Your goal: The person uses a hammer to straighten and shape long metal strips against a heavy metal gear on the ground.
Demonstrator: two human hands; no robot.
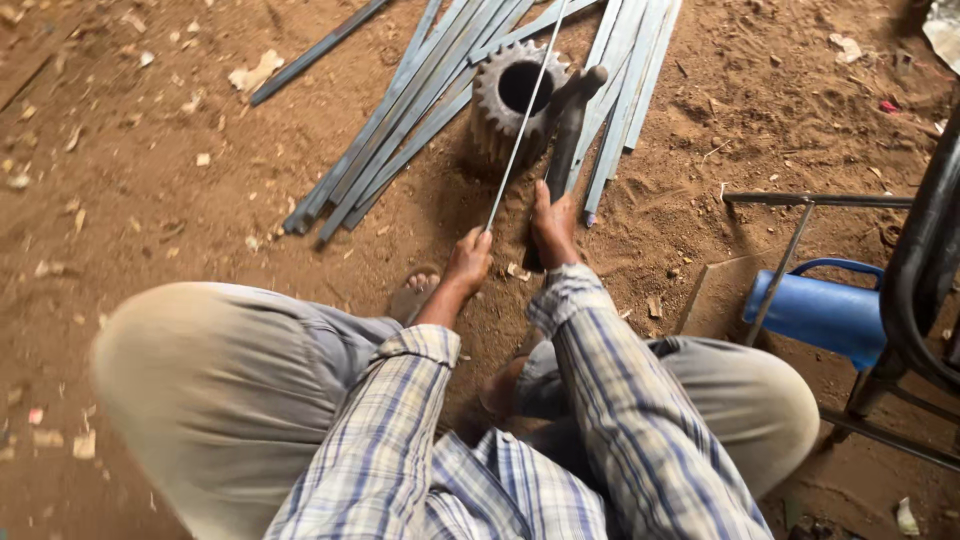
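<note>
A bundle of flat metal strips (420, 110) lies on the bare dirt floor (150, 180), open ground to its left. The left hand (468, 260) is closed around a thin rod (520, 130) slanting over the hollow gear (515, 95). The right hand (553, 225) grips a hammer (570, 120) beside the gear. A blue jug (815, 315) lies far right.
</note>
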